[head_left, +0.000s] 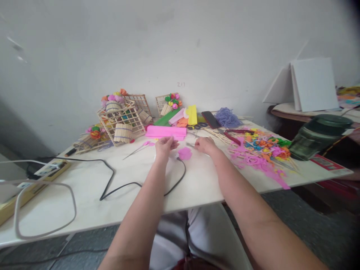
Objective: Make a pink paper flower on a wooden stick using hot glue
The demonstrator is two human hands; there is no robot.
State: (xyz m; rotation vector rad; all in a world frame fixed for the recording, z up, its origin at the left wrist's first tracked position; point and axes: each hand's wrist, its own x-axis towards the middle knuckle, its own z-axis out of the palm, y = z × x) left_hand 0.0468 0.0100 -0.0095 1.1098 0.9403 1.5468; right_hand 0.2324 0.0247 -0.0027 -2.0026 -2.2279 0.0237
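Observation:
My left hand (164, 145) reaches over the white table (84, 195), fingertips touching the near edge of a folded pink paper sheet (165, 132). My right hand (205, 145) rests on the table beside it, fingers curled; whether it pinches a thin stick is unclear. Between the two hands lies a small pink paper flower (185, 153). A pink-tipped skewer (137, 149) lies left of my left hand.
Stick-built baskets with paper flowers (120, 120) stand at the back. Colourful paper flowers and pink scraps (261, 150) lie right. A phone (210, 120), purple yarn (227, 117), red pliers (234, 135), a dark jar (317, 137), a black cable (112, 180) and a power strip (50, 168) are around.

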